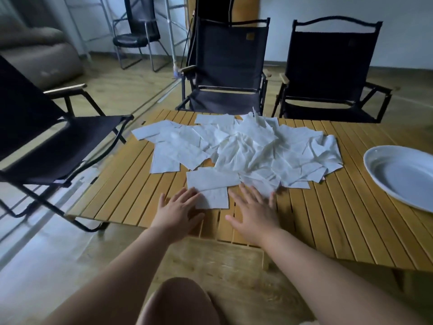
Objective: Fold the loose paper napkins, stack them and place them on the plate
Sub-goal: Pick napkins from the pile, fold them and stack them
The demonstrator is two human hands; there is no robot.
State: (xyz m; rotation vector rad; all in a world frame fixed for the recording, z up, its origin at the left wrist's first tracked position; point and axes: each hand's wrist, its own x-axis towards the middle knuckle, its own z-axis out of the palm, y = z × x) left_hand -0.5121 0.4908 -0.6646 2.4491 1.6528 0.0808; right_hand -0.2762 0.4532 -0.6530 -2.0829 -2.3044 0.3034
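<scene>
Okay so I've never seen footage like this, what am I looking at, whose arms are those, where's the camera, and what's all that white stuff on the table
There is no machine here. A person wears a wide-angle camera on their head, so this single picture looks forward and down at their own bare arms. On the slatted wooden table lies a loose pile of white paper napkins, with one flat napkin nearest the person. The left hand touches that napkin with straight fingers. The right hand is spread flat at the pile's near edge. Neither hand grips anything. A white plate sits at the right with nothing on it. Black folding chairs stand around the table.
</scene>
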